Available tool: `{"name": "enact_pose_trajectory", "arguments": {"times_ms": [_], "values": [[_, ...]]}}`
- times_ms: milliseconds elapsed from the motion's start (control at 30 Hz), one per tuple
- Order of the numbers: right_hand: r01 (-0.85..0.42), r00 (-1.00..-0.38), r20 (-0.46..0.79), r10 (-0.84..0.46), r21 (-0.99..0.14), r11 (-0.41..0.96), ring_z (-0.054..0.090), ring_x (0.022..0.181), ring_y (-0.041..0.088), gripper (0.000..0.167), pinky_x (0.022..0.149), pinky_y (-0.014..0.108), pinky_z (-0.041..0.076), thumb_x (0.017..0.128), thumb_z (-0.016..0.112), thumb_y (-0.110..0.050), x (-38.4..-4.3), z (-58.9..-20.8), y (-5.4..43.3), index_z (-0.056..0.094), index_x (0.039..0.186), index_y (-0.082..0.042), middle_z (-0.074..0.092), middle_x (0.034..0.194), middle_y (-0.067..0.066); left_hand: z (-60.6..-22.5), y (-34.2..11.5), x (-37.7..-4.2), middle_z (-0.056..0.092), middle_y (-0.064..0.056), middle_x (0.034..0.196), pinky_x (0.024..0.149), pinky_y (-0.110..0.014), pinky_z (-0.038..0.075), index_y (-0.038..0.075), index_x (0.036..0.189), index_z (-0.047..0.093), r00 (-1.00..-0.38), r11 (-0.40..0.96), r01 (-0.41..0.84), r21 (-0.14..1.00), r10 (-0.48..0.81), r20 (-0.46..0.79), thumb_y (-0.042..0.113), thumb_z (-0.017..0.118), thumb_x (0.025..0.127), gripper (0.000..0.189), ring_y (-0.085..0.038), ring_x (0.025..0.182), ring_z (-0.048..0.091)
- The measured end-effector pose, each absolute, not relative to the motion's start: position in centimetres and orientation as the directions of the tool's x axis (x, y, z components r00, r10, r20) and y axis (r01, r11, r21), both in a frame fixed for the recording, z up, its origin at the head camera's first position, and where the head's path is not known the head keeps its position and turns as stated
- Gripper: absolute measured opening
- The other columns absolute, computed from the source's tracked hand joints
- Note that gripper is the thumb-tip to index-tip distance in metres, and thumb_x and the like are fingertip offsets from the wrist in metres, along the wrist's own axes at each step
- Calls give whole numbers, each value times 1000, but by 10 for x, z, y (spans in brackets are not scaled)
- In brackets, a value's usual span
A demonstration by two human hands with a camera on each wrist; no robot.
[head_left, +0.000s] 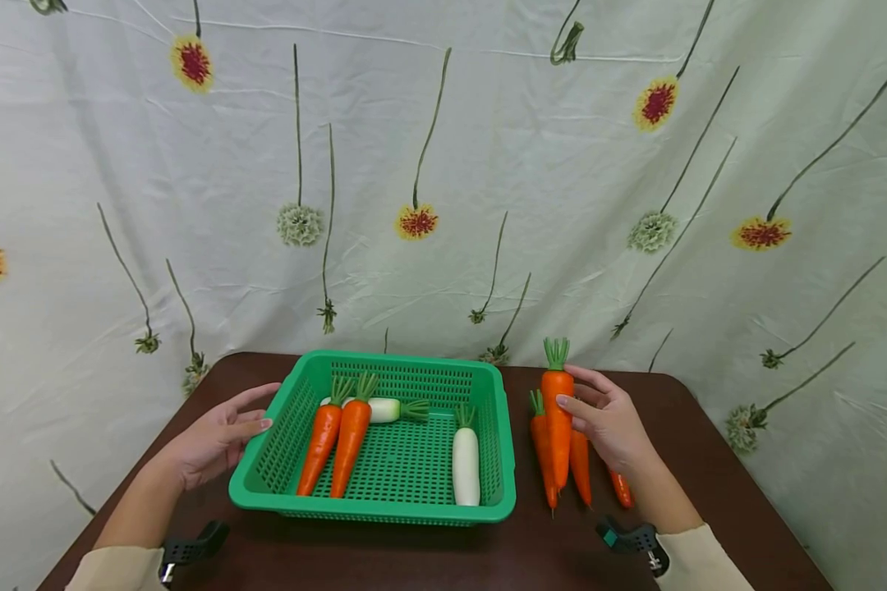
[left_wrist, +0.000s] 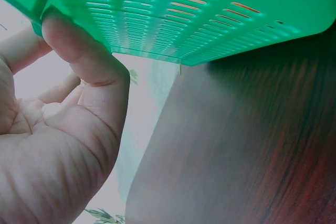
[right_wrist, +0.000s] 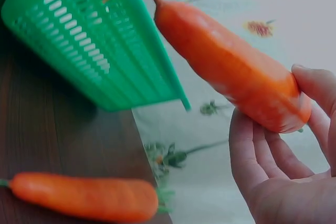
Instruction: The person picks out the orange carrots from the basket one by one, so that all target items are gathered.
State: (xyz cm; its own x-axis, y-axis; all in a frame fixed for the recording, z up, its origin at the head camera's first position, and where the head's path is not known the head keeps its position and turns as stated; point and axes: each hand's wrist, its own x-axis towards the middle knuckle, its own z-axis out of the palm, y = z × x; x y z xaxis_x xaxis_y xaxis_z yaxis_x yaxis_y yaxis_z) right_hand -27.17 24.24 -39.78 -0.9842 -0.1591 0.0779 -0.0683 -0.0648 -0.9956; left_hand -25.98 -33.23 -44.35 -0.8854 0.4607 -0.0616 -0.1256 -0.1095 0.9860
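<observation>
My right hand [head_left: 606, 414] holds an orange carrot [head_left: 557, 427] with green tops, pinched between thumb and fingers near its leafy end. In the right wrist view the carrot [right_wrist: 226, 66] is raised above the table, its thin tip pointing toward the basket. Beneath it in the head view lie more carrots [head_left: 540, 447], partly hidden by the held one and the hand. At the left side of the green basket [head_left: 373, 510], my left hand [head_left: 218, 435] touches the rim with loosely extended fingers. Inside the basket are two carrots [head_left: 351, 447] and two white radishes [head_left: 466, 468], one partly behind the carrots.
The dark brown table [head_left: 384, 562] has rounded far corners. A white cloth [head_left: 384, 164] printed with flowers hangs behind it. Another carrot [head_left: 621, 488] lies by the right wrist, partly covered by the hand. Each wrist wears a black strap [head_left: 631, 542].
</observation>
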Motion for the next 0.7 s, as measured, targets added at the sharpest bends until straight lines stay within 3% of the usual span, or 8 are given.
{"name": "enact_pose_trajectory", "arguments": {"times_ms": [333,700], "values": [[-140,-982,151,-116,-986,-94,73,94,10,46,80,24,63,99,65,-3,-270,-408,285,55,143,-12,74,112,-8,-442,-332,-258,68,-1,130,91,-49,60,18,160,14,-874,-140,-123,983,484,-40,5,45,108,62,-25,111,74],[-116,-988,129,-79,-982,-149,74,96,11,42,82,27,64,100,64,-3,-271,-421,323,60,139,-16,75,110,-7,-444,-332,-259,69,0,129,91,-48,61,18,160,16,-881,-128,-113,985,471,-40,4,45,108,61,-25,110,74]]}}
